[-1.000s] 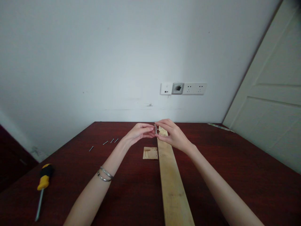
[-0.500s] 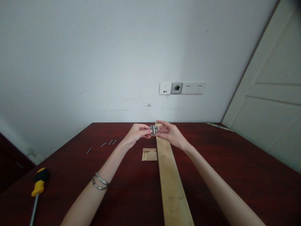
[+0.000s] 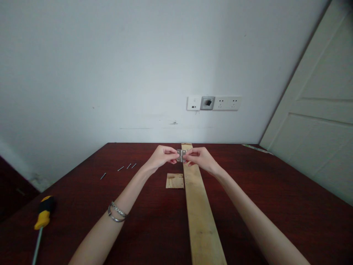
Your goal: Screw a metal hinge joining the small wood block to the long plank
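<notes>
A small silver hinge [image 3: 181, 155] is spread flat between my two hands, its screw holes facing me. My left hand [image 3: 163, 157] pinches its left leaf between thumb and fingers. On the other side, my right hand [image 3: 200, 159] grips the right leaf the same way. Behind and below the hinge runs a long pale wooden board [image 3: 202, 217], lying lengthwise from the table's back edge towards me. A small square piece of wood [image 3: 174, 181] lies against the board's left side. Fingertips cover parts of both leaves.
Several screws [image 3: 129, 166] lie on the dark red table [image 3: 143, 228] at the left. A yellow and black screwdriver [image 3: 44, 213] rests near the left edge. A thin pale strip [image 3: 256, 148] lies at the back right. Wall sockets [image 3: 226, 103] sit above the table.
My right fingers, partly raised before, have closed onto the hinge's right leaf. The hinge has shifted slightly down and right. Loose items on the table stay where they were.
</notes>
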The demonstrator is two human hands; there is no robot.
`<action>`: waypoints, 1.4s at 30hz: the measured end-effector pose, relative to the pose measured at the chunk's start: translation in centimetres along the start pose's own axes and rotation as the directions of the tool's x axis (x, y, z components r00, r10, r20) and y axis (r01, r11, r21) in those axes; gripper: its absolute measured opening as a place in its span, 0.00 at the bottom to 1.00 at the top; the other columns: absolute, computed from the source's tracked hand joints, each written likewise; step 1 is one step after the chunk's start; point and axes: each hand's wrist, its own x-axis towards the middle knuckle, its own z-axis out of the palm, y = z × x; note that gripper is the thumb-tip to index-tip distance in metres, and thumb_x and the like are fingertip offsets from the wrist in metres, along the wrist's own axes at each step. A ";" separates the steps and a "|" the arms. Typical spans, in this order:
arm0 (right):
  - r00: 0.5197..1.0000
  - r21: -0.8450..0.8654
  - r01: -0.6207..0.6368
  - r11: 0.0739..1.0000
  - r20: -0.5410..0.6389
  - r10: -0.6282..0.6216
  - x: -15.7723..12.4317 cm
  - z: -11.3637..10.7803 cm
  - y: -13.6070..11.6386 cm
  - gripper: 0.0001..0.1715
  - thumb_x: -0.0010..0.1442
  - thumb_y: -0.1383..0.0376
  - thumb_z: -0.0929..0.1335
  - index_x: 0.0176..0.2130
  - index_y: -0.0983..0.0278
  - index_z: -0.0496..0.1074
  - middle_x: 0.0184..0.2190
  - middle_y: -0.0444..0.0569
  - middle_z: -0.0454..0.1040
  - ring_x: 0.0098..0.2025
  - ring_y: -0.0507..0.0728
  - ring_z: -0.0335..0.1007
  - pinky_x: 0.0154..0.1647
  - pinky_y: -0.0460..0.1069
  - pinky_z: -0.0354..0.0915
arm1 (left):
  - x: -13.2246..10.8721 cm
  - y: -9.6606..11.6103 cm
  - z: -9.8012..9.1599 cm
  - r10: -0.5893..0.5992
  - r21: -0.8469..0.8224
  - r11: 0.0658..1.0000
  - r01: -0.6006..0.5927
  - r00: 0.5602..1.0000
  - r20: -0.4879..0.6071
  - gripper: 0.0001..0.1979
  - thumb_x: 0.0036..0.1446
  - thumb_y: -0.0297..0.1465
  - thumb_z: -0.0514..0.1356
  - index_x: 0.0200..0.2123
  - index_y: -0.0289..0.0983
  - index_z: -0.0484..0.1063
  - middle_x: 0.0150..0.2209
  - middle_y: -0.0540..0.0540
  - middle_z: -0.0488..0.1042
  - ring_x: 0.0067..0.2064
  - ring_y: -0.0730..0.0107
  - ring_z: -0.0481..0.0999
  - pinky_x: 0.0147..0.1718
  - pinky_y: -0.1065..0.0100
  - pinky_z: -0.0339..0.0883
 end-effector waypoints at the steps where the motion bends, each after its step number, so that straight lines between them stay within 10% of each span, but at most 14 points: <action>1: 1.000 -0.007 0.003 1.000 -0.015 -0.003 0.0 0.0 0.1 0.11 0.45 0.61 0.72 0.25 0.68 0.74 0.21 0.46 0.75 0.25 0.51 0.72 0.26 0.45 0.67 | 0.1 -0.2 0.0 -0.002 -0.003 1.000 0.002 1.000 -0.004 0.07 0.47 0.29 0.66 0.29 0.30 0.76 0.24 0.45 0.75 0.24 0.76 0.73 0.27 0.73 0.70; 10: 0.909 -0.417 0.196 0.888 -0.263 -0.324 -0.2 0.7 0.4 0.09 0.51 0.63 0.68 0.29 0.67 0.76 0.26 0.50 0.78 0.27 0.54 0.73 0.29 0.47 0.68 | 0.5 -1.6 2.2 0.058 -0.048 0.996 -0.076 0.950 -0.306 0.07 0.48 0.30 0.65 0.30 0.30 0.77 0.26 0.44 0.77 0.28 0.71 0.77 0.30 0.72 0.72; 20: 0.812 -0.792 0.285 0.540 -0.100 -0.575 -1.1 1.7 0.6 0.11 0.60 0.65 0.64 0.35 0.64 0.76 0.30 0.52 0.75 0.32 0.56 0.70 0.34 0.48 0.65 | -0.2 -1.2 4.4 0.037 -0.340 0.931 -0.129 0.963 -0.265 0.16 0.48 0.34 0.68 0.39 0.30 0.78 0.38 0.42 0.79 0.38 0.66 0.78 0.40 0.64 0.75; 29: 0.826 -0.585 0.433 0.686 -0.047 -0.561 -0.7 1.0 0.6 0.10 0.58 0.59 0.67 0.37 0.61 0.76 0.33 0.50 0.76 0.34 0.56 0.71 0.31 0.49 0.67 | -0.4 -0.8 3.6 0.082 -0.359 0.921 -0.151 0.976 -0.200 0.17 0.50 0.37 0.66 0.36 0.29 0.78 0.38 0.40 0.78 0.38 0.66 0.77 0.39 0.64 0.75; 35: 0.914 -0.177 0.228 0.958 -0.300 -0.273 -0.1 0.1 0.3 0.17 0.52 0.56 0.70 0.39 0.64 0.76 0.36 0.52 0.76 0.34 0.56 0.71 0.20 0.46 0.67 | -0.3 -0.4 2.4 0.066 -0.320 0.943 -0.095 0.993 -0.101 0.17 0.50 0.38 0.66 0.36 0.29 0.78 0.37 0.40 0.78 0.38 0.64 0.78 0.35 0.66 0.75; 42: 0.987 0.156 0.061 0.986 -0.156 -0.036 0.0 -0.2 0.0 0.16 0.45 0.57 0.73 0.33 0.65 0.77 0.31 0.48 0.76 0.32 0.53 0.70 0.19 0.43 0.65 | -0.4 -0.1 1.9 0.057 -0.211 0.976 -0.057 0.998 -0.003 0.17 0.51 0.40 0.65 0.36 0.29 0.78 0.35 0.40 0.78 0.35 0.66 0.78 0.37 0.67 0.74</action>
